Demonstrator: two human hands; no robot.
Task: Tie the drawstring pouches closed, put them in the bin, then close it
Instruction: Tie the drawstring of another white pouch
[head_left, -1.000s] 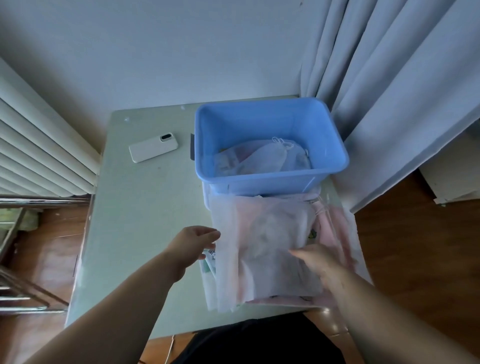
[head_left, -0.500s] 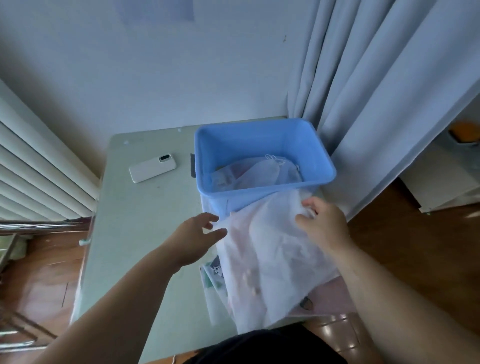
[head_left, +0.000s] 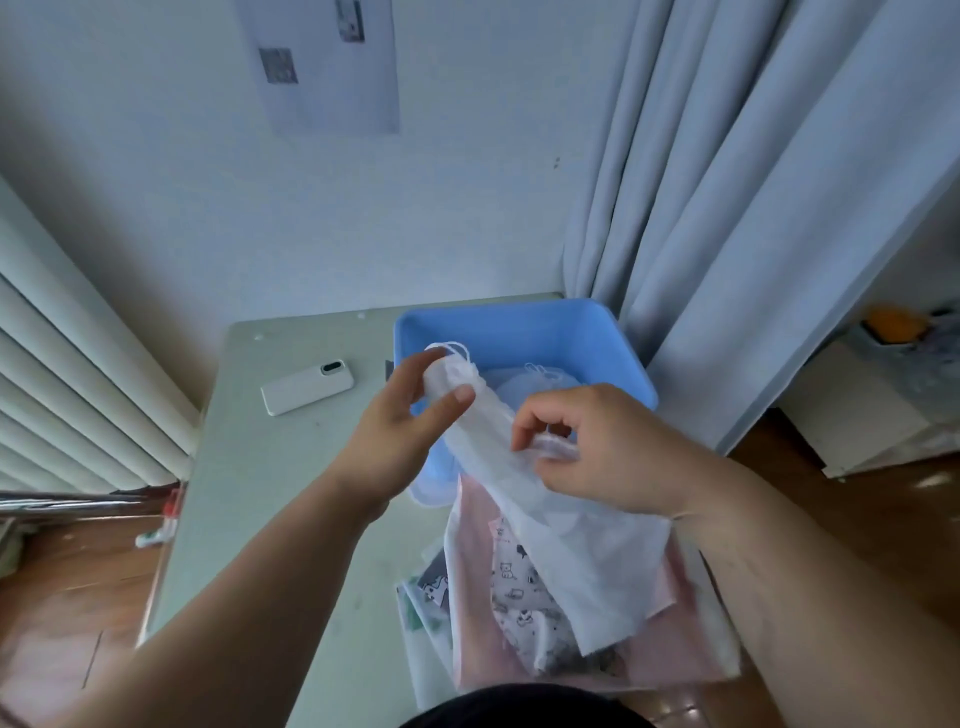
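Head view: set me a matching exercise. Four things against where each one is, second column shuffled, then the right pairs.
Things:
1. white pouch
2. phone
3. pink pouch
4. blue bin

Places:
A. flat at the near edge of the table
B. at the table's far right corner, by the curtain
C. held above the table by the left hand and the right hand
D. on the table, left of the blue bin

Pairs: 1-C, 2-D, 3-A, 4-B.
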